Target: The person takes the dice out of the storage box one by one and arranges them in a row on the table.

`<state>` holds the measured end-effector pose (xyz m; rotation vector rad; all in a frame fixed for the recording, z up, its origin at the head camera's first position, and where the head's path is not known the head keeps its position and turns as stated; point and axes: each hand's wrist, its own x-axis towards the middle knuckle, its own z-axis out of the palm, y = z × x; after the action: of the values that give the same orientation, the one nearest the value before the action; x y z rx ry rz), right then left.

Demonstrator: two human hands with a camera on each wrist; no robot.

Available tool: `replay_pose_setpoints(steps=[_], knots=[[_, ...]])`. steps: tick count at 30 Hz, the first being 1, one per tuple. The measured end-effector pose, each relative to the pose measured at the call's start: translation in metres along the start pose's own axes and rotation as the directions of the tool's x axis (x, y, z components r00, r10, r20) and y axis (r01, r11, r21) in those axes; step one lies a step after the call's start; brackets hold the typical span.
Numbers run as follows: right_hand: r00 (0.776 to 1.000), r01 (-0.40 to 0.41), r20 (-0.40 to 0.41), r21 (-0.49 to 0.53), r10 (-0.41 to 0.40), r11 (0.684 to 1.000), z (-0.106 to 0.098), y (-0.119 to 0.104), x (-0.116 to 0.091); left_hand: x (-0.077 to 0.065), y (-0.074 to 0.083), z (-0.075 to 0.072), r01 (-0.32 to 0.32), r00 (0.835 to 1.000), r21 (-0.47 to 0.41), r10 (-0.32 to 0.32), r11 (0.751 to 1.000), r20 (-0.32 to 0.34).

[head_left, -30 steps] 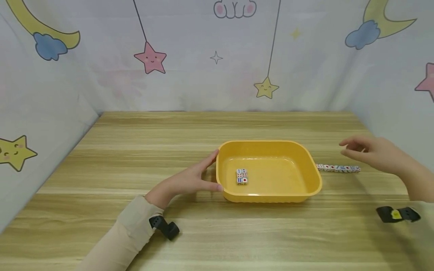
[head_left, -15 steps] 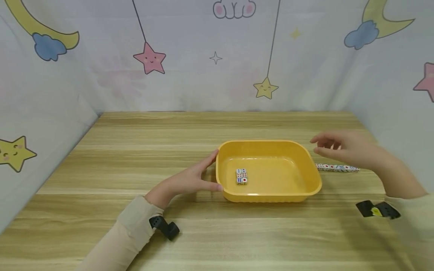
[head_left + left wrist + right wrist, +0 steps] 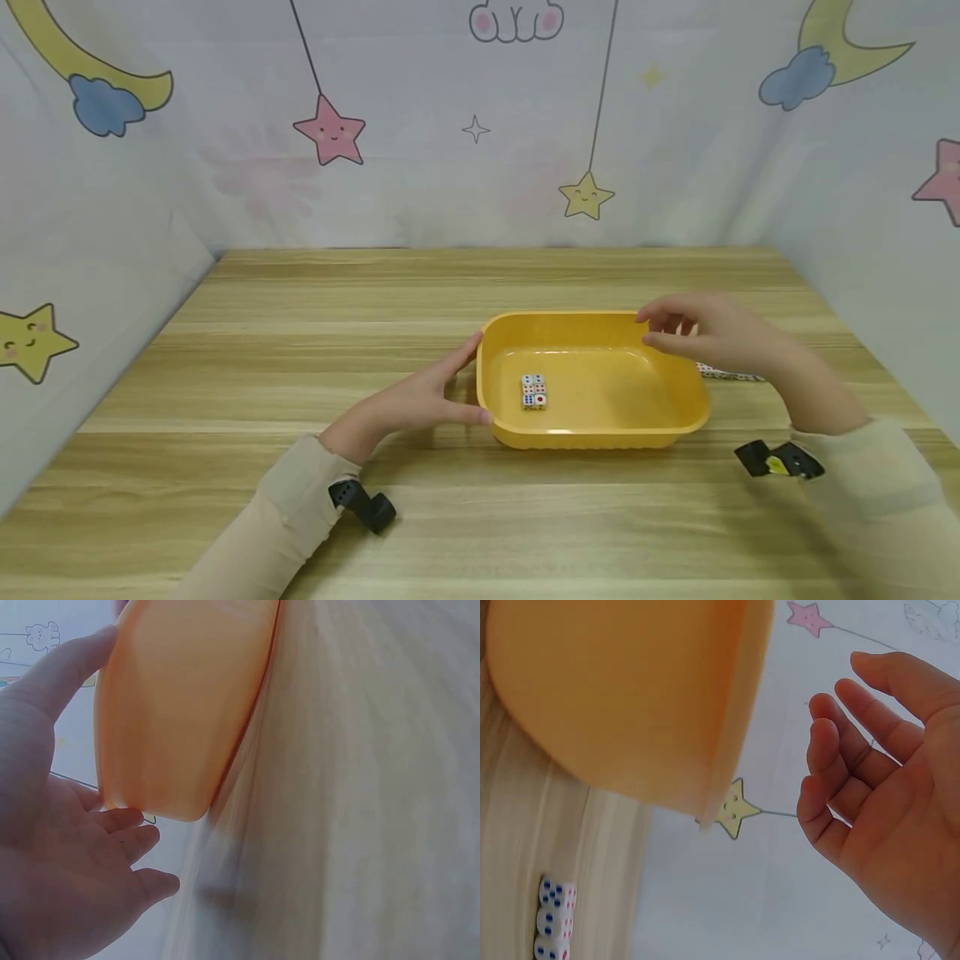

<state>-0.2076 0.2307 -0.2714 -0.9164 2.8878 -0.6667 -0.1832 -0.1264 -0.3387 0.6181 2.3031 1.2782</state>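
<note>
Cloth [image 3: 420, 196] printed with stars and moons rises behind the yellow tray [image 3: 600, 387] and to either side of it; a wood-grain worktop [image 3: 360, 308] runs beneath. At the tray's left end, the left hand [image 3: 408, 404] touches the rim, its thumb and forefinger spread wide; the left wrist view adds the tray's smooth outer wall and the other left fingers, beside its corner. The right hand [image 3: 708, 333] hangs over the tray's far right corner, fingers loosely bent, a small gap left to the thumb; the right wrist view alone shows its bare palm. Just right of the tray, a row of dice [image 3: 726, 372] lies below that hand, partly hidden in the head view; the right wrist view shows blue and red pips on some. Smallest, six dice [image 3: 534, 392] sit clustered inside the tray near its left wall, close to the left fingers and well apart from the right; only the head view shows them.
</note>
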Motion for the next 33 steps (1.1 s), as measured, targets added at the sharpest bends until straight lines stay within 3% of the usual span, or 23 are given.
replay_pose_setpoints(steps=[7, 21, 33], knots=[[0.998, 0.057, 0.020, 0.044, -0.058, 0.997, 0.013, -0.010, 0.014, -0.009, 0.017, -0.001, 0.008, 1.000, -0.005, -0.008, 1.000, 0.005], [0.987, 0.141, 0.063, 0.092, -0.147, 0.986, 0.034, -0.020, 0.036, -0.010, 0.019, -0.001, 0.021, 1.000, 0.015, -0.021, 1.000, 0.001], [0.984, 0.101, 0.136, 0.113, -0.116, 0.988, 0.047, -0.029, 0.052, -0.010, 0.019, -0.001, 0.012, 1.000, -0.015, -0.012, 1.000, 0.012]])
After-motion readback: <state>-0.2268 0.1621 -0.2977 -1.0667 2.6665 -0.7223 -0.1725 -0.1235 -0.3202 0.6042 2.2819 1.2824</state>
